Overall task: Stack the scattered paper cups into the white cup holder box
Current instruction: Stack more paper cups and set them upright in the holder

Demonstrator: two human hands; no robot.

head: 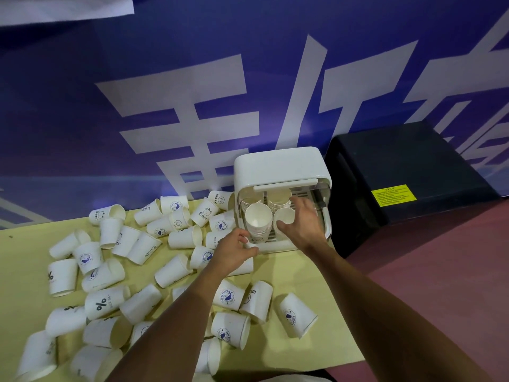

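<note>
— Where is the white cup holder box [278,166] found?

— It is set at the 1 o'clock corner of the yellow cloth [289,274], with its clear lid raised. Stacked cups [257,221] are held inside it, standing mouth up.

— How is it being handled?

— Its front corner at 7 o'clock is pinched between the thumb and curled fingers of the left hand [234,252]. The right hand [303,221] is reached into the opening. Its thumb is laid against the near rim of the top cup [286,215] at the front right. Its fingers are spread and blurred beyond that cup, so it cannot be told whether the cup is gripped.

— And the rest of the cups?

— The scattered paper cups [179,271] are strewn over the cloth from 7 to 10 o'clock of the box. Most are tipped on their sides, and many are touching.

— What is seen around that?

— A black case [413,161] with a yellow label [393,194] is placed just beside the box at 3 o'clock. A blue banner [110,119] with white characters is hung behind, at 12 o'clock.
</note>
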